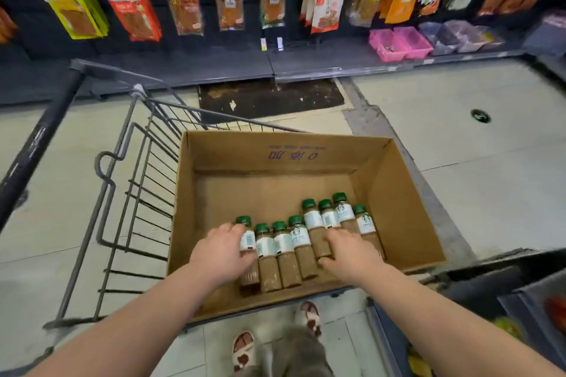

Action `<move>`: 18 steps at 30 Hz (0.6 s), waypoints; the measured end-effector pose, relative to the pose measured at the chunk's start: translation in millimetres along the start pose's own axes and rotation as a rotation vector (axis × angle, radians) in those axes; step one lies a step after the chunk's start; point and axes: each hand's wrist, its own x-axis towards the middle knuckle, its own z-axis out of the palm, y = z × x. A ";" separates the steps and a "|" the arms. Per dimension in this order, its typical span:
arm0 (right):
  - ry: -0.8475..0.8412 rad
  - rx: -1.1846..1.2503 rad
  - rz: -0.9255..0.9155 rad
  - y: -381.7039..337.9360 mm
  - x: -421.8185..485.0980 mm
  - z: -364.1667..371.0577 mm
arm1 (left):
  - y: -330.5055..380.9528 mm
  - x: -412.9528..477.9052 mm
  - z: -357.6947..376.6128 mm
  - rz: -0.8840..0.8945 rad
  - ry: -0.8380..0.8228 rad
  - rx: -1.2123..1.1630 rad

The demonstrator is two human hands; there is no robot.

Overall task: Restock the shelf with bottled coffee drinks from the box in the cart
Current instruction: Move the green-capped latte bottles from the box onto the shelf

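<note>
An open cardboard box [395, 193] rests on the wire cart [134, 193] below me. Several bottled coffee drinks [283, 257] with green caps and white labels lie side by side at the near end of the box. My left hand [222, 255] wraps around the leftmost bottle [247, 239]. On the right part of the row, my right hand [349, 254] lies over the bottles, fingers curled on one bottle [318, 242]. The far half of the box holds nothing.
A dark shelf [337, 64] runs across the aisle ahead, with hanging snack packets [228, 3] above it and pink baskets [398, 41] at the right. A dark floor mat [269, 96] lies before it. Another shelf unit [490, 291] stands close on my right.
</note>
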 end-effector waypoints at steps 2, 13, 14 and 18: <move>-0.037 0.004 -0.013 -3.1 17.6 3.5 | -3.3 12.5 6.3 -0.041 -0.040 -0.016; -0.289 -0.017 -0.141 -20.5 126.3 48.2 | -18.2 70.6 48.7 -0.326 -0.245 -0.156; -0.306 -0.004 -0.146 -22.3 133.3 54.0 | -19.2 76.0 54.2 -0.357 -0.256 -0.195; -0.360 0.046 -0.162 -31.2 157.0 76.9 | -20.9 91.7 75.8 -0.463 -0.267 -0.404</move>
